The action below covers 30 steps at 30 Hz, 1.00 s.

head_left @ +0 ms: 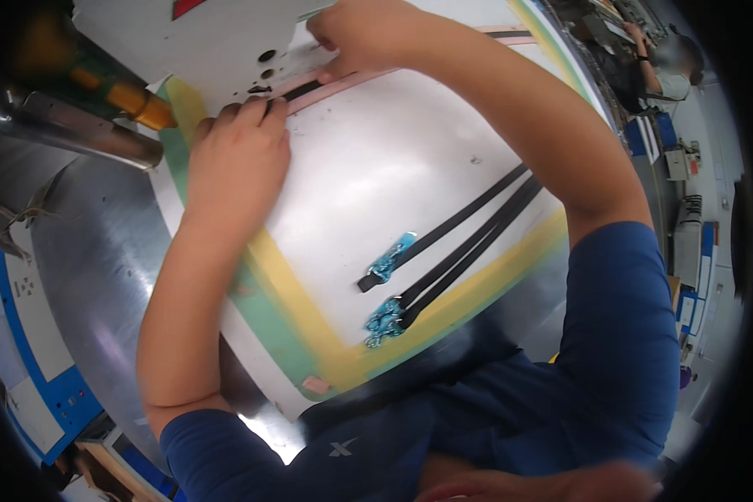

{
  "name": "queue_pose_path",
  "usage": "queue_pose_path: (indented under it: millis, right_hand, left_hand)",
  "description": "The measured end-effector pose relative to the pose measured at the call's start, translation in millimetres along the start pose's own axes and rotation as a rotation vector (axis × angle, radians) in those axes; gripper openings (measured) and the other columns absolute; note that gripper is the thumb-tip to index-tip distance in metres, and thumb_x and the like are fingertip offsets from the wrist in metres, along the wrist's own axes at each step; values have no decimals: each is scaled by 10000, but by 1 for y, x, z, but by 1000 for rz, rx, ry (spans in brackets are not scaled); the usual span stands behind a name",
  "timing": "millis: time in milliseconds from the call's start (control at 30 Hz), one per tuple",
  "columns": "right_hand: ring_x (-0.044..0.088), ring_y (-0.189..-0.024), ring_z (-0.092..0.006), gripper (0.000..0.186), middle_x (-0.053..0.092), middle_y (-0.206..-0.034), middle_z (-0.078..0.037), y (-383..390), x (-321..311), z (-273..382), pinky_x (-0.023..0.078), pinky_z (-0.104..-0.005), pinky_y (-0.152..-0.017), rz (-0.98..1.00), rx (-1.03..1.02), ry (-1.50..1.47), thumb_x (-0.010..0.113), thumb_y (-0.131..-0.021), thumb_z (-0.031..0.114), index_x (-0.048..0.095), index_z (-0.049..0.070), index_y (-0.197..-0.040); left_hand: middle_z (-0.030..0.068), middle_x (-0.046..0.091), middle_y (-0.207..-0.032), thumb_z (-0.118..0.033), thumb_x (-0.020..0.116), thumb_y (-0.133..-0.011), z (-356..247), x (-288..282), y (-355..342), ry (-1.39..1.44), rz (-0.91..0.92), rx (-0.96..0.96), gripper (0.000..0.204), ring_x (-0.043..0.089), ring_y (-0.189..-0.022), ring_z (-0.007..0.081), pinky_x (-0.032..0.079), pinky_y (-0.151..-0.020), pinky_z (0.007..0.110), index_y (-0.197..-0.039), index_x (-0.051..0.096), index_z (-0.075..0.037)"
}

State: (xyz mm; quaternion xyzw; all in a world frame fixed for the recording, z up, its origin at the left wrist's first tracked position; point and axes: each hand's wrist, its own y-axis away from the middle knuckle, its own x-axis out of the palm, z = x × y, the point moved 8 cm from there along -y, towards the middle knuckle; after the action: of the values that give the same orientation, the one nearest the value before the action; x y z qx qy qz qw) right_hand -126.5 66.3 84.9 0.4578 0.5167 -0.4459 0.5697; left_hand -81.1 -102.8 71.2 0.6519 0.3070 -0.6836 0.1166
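A narrow black strap (303, 89) lies along a pinkish strip (343, 84) at the far side of a white board (351, 159). My left hand (241, 146) rests over the strap's left end, fingers bent and tips pressed down on it; the thumb is mostly hidden. Farther right along the same strip is my right hand (364, 38), with its forefinger curled, its thumb apart and touching the strip. Nearer me on the board, one single black strap (464, 216) and a pair of black straps (468, 251) have shiny blue wrapping (385, 322) near their left ends.
Yellow tape (289, 280) and green tape (268, 322) border the board. To the left, a metal cylinder (100, 130) and an orange-yellow fitting (142, 105) stand close to its edge. Dark round spots (267, 56) mark the far surface. Another person (673, 71) sits at the far right.
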Motion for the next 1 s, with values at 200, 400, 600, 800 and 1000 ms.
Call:
queue_pose_path:
  millis: [200,400,600,800,1000]
  right_hand:
    - [715,-995,-306,503,738,-1010,-96,39,-4,-94,564,-465,-772,95,222,148,849,-810,479,711,80,-1083]
    - [717,-999,-304,603,740,-1030,-125,86,-9,-196,565,-439,-807,177,496,210,887,-750,529,702,62,-1085]
    - [725,-959,-328,667,741,-994,-169,126,-25,-274,562,-411,-807,72,581,302,913,-713,557,691,29,-1055]
    - [723,-970,-364,674,746,-999,-202,167,-23,-365,560,-432,-838,5,715,381,905,-691,593,734,21,-1003]
    - [722,-1079,-364,521,758,-1111,-189,213,-12,-377,567,-456,-929,-114,947,194,777,-856,475,768,90,-1206]
  left_hand:
    - [78,689,-1156,-157,672,-896,-2,2,2,-59,-96,45,371,664,-1084,271,518,-948,450,-1256,701,-73]
    - [138,670,-1266,-135,663,-950,1,1,6,-8,-27,-9,390,635,-1154,328,489,-1021,460,-1333,666,-61]
    - [157,659,-1297,-138,662,-957,2,8,1,-1,10,-28,406,625,-1190,347,479,-1042,464,-1354,655,-57]
    - [128,640,-1334,-159,693,-929,-1,7,3,-91,-45,-14,414,618,-1214,320,495,-1007,463,-1332,649,-77]
    - [213,646,-1326,-171,666,-944,6,9,6,-10,-51,-77,425,607,-1232,391,487,-1038,491,-1360,660,-80]
